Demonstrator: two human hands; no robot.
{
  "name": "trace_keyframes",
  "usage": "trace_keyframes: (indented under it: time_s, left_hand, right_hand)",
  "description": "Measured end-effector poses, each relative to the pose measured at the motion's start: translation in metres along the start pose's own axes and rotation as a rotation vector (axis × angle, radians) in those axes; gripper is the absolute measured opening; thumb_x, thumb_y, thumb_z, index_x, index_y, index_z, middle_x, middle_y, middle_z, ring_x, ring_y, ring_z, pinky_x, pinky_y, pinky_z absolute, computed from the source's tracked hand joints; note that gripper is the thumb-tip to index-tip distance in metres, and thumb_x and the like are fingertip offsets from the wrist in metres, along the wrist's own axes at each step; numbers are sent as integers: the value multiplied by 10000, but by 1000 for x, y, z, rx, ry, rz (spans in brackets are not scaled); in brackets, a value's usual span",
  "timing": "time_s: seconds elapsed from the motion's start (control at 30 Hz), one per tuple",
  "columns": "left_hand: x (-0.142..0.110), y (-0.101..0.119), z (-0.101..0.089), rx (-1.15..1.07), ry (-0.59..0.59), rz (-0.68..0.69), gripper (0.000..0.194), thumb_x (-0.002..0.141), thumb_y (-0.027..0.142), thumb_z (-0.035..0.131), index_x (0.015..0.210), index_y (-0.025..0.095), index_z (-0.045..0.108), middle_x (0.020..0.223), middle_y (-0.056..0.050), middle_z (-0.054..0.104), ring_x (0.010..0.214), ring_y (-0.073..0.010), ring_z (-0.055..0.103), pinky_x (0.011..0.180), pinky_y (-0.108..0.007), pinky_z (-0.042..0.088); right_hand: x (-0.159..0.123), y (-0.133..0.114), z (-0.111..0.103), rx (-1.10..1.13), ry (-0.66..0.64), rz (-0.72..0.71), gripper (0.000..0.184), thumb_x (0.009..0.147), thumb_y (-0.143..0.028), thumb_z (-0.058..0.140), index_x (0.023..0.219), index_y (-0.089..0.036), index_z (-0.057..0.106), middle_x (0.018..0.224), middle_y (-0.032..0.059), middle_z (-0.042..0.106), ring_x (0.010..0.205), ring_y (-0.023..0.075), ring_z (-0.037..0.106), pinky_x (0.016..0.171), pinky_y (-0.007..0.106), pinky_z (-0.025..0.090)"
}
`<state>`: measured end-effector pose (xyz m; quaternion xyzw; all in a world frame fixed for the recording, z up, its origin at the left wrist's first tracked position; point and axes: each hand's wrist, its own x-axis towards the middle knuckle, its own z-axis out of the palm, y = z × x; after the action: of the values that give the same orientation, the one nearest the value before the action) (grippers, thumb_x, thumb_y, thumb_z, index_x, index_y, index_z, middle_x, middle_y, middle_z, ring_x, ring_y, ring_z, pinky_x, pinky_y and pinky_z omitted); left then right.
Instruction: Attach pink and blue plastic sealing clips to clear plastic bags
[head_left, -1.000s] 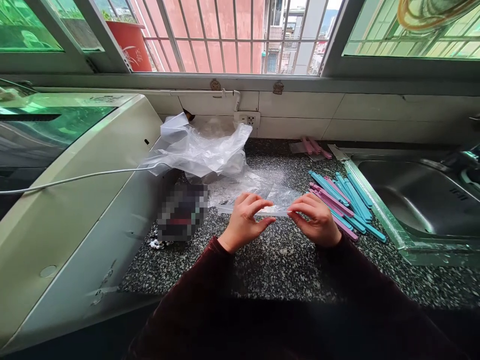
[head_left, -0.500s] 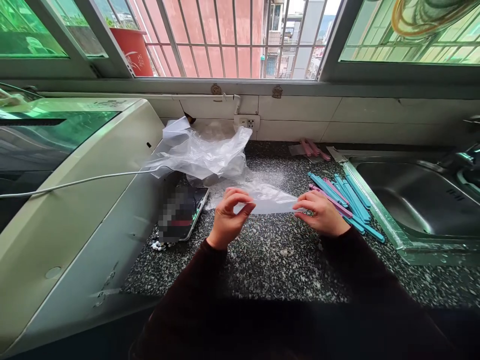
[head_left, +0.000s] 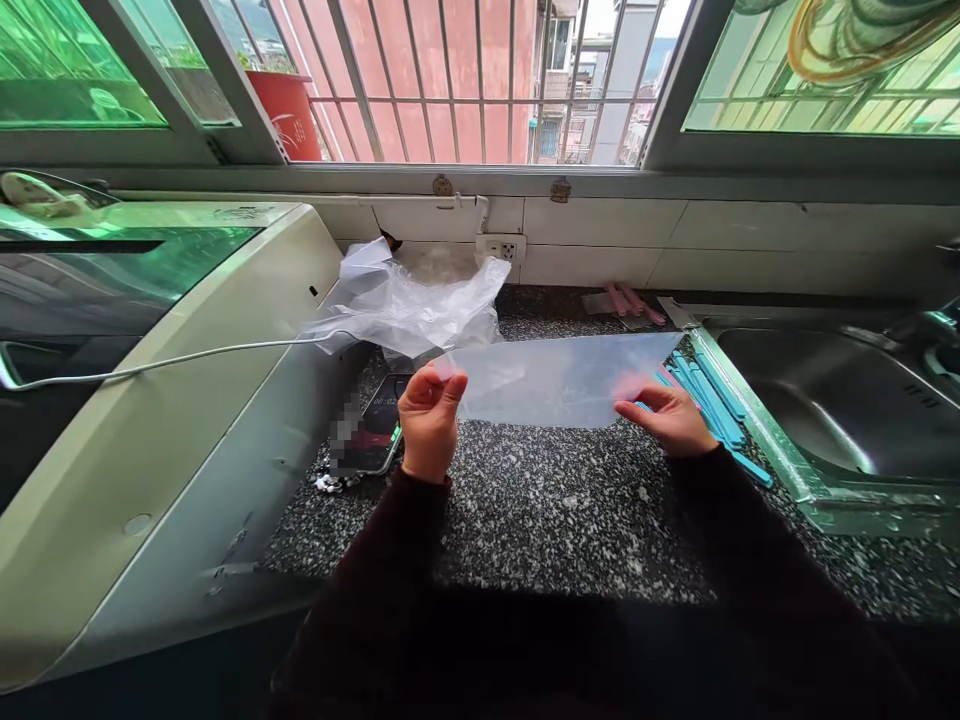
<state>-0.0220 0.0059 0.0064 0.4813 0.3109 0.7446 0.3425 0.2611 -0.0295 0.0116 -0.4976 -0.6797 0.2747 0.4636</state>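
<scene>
My left hand [head_left: 428, 420] and my right hand [head_left: 670, 418] hold a small clear plastic bag [head_left: 559, 378] stretched flat between them, lifted above the speckled dark countertop [head_left: 562, 510]. Each hand pinches one lower corner of the bag with closed fingers. Behind the right hand lies a pile of blue and pink plastic sticks [head_left: 709, 400], partly hidden by the bag. A phone [head_left: 371, 430] lies on the counter just left of my left hand.
A heap of crumpled clear plastic bags [head_left: 412, 305] sits at the back left by a wall socket [head_left: 501, 246]. A white appliance [head_left: 150, 400] with a cable across it fills the left. A steel sink [head_left: 840, 400] lies right. More pink sticks [head_left: 630, 298] lie at the back.
Both hands have lifted the bag off the counter and moved apart, spreading it flat. The view has shifted slightly, showing more of the phone.
</scene>
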Motion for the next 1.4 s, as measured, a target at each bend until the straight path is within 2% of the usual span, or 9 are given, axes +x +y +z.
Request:
trace_keyframes:
  time_s: [0.1, 0.2, 0.3, 0.53, 0.83, 1.03, 1.13, 1.3, 1.4]
  left_hand:
    - [3, -3, -2, 62, -18, -67, 287, 663, 453, 684, 763, 217, 556, 719, 18, 567, 672, -98, 528, 679, -246, 440]
    - [6, -7, -5, 171, -200, -205, 346, 665, 475, 665, 860, 200, 588, 781, -17, 612, 724, -122, 557, 693, -257, 444]
    - [6, -9, -7, 254, -354, -311, 296, 653, 442, 677, 729, 163, 614, 717, -19, 615, 694, -126, 549, 687, -259, 434]
    - [4, 0, -4, 286, -436, -370, 215, 670, 355, 662, 628, 148, 624, 604, 0, 589, 597, -112, 503, 592, -241, 396]
    - [7, 3, -7, 313, -413, -328, 150, 679, 303, 656, 652, 155, 658, 640, -21, 636, 623, -128, 540, 611, -255, 431]
    - [6, 2, -8, 203, -360, -349, 185, 676, 266, 638, 833, 177, 682, 627, 12, 595, 577, -93, 491, 580, -233, 414]
    - [6, 1, -8, 150, -300, -351, 121, 652, 238, 626, 750, 180, 666, 623, 15, 581, 579, -94, 483, 572, -230, 405]
    - [9, 5, -9, 131, -363, -372, 64, 599, 157, 538, 583, 171, 598, 629, 3, 562, 620, -116, 490, 586, -240, 398]
    - [10, 8, -9, 124, -357, -329, 92, 589, 134, 497, 557, 174, 573, 644, -1, 548, 671, -124, 497, 638, -249, 404]
  right_hand:
    - [0, 5, 9, 101, -5, 83, 304, 637, -491, 692, 633, -190, 648, 636, 13, 631, 598, 135, 553, 593, 300, 477]
    - [0, 9, 12, 205, 70, 114, 313, 605, -505, 708, 618, -199, 643, 619, -2, 625, 581, 121, 547, 576, 277, 466]
    - [1, 12, 11, 229, 115, 136, 326, 574, -516, 722, 621, -204, 642, 617, -6, 627, 583, 119, 549, 579, 274, 465]
    - [2, 10, 6, 184, 211, 178, 344, 567, -525, 724, 625, -198, 635, 613, 10, 623, 596, 142, 560, 602, 302, 472]
    - [1, 8, 9, 261, 231, 198, 269, 569, -416, 757, 667, -205, 622, 603, -17, 591, 544, 108, 522, 520, 261, 436]
    - [1, 4, 10, 344, 199, 137, 236, 616, -390, 727, 678, -230, 564, 602, -29, 569, 502, 102, 491, 461, 252, 402]
    - [0, 5, 9, 403, 213, 110, 215, 603, -368, 740, 632, -235, 573, 615, -17, 579, 514, 113, 501, 492, 278, 435]
    - [-1, 6, 4, 398, 130, 99, 151, 615, -317, 727, 593, -226, 609, 689, 3, 614, 640, 146, 574, 531, 279, 460]
    - [0, 5, 1, 400, 142, 163, 130, 636, -334, 709, 672, -235, 634, 701, -1, 630, 626, 138, 575, 522, 268, 452]
